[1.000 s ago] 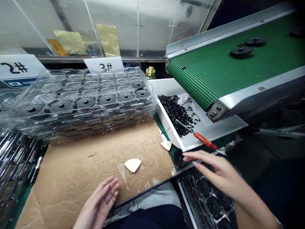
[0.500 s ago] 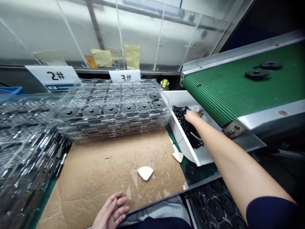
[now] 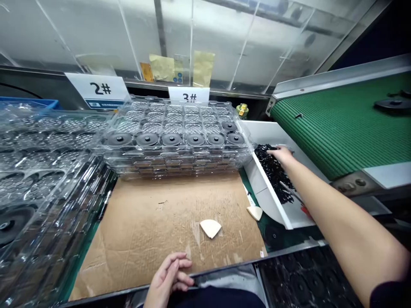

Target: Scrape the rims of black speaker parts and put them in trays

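Note:
My right hand (image 3: pixel 282 155) reaches into a white bin (image 3: pixel 268 190) at the right, over a heap of small black pieces (image 3: pixel 272 169). Its thumb or a finger points left above the heap; whether it holds anything is too small to tell. My left hand (image 3: pixel 171 276) rests at the front edge of the cardboard (image 3: pixel 154 231), fingers loosely curled and apart, holding nothing. A cream wedge (image 3: pixel 210 228) lies on the cardboard, and a second one (image 3: pixel 254 212) lies beside the bin. Behind the cardboard, stacked clear trays (image 3: pixel 173 149) hold round black discs (image 3: pixel 172 139) in the front row.
More clear trays (image 3: pixel 58 171) are stacked at the left. A green conveyor (image 3: pixel 340 124) with black parts slopes over the bin's right side. Scissors (image 3: pixel 292 194) lie in the bin. A tray of black discs (image 3: pixel 298 273) sits low at the front right.
The view has shifted left, so the scene appears further right. My right hand has opened somewhat over the black pieces, while my left hand remains near the cardboard's front edge.

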A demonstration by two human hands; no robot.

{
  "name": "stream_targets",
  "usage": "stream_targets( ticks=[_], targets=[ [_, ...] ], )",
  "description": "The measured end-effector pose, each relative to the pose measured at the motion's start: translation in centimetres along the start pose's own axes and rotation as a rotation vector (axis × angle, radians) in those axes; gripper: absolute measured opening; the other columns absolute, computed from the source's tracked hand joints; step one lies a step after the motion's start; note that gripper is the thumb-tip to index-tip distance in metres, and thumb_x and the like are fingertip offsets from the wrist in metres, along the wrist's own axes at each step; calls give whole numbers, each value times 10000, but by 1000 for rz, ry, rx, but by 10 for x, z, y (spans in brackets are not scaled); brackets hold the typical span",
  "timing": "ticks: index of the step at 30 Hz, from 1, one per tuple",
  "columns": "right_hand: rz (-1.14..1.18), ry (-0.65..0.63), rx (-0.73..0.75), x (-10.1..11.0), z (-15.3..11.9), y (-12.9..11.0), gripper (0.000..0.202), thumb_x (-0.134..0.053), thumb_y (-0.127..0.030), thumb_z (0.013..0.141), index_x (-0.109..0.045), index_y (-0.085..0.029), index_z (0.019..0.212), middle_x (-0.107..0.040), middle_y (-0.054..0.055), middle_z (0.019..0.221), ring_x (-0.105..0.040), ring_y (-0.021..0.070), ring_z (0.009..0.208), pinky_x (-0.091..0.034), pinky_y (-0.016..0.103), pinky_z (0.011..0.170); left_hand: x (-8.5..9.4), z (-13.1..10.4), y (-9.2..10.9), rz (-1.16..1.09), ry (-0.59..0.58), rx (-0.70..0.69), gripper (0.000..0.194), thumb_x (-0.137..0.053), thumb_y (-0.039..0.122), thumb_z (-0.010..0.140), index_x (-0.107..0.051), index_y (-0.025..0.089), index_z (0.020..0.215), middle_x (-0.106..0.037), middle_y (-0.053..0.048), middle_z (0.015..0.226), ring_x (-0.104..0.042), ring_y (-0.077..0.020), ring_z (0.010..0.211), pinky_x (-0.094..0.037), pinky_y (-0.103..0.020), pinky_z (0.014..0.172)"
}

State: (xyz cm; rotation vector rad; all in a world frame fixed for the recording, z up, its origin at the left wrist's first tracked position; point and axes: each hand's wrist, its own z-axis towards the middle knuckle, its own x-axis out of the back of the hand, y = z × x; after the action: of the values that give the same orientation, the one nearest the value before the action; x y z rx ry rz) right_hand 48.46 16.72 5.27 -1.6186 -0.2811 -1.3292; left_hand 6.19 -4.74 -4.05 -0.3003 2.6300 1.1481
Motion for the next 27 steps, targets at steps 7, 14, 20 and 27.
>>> stream_targets(
  ticks=[7,14,20,27],
  targets=[
    [39,6,350,40,-85,-60,539,-630,-247,705,-481,-234,1224,-410,76,1269,-333,228,1223,-217,360,1054,5,0,4,-67,-62,54,369,-708,373,639,-571,132,883,-655,-70,779,-616,-146,554,-453,-214,489],
    [1035,-1229,-34,29,-267,-53,448,-333,-451,882,-402,-238,1270,-535,111,1164,-570,214,968,-442,394,835,-2,-21,32,-119,-276,129,295,-562,334,791,-571,135,1008,-623,-147,1032,-617,-194,836,-476,-275,684],
    [1620,-1519,-419,-21,-357,-47,542,-201,-517,906,-469,-180,1236,-590,103,1060,-602,152,883,-422,259,758,-10,-37,44,-143,-454,22,401,-612,343,762,-560,239,1146,-548,-87,1214,-462,-244,1160,-367,-320,951],
    [1625,-1546,-585,-42,-373,-67,603,-198,-543,892,-539,-103,1124,-630,112,887,-632,150,637,-439,222,568,11,-41,36,-96,-509,64,536,-713,358,653,-550,297,1160,-501,-41,1276,-420,-249,1197,-354,-304,967]
  ],
)
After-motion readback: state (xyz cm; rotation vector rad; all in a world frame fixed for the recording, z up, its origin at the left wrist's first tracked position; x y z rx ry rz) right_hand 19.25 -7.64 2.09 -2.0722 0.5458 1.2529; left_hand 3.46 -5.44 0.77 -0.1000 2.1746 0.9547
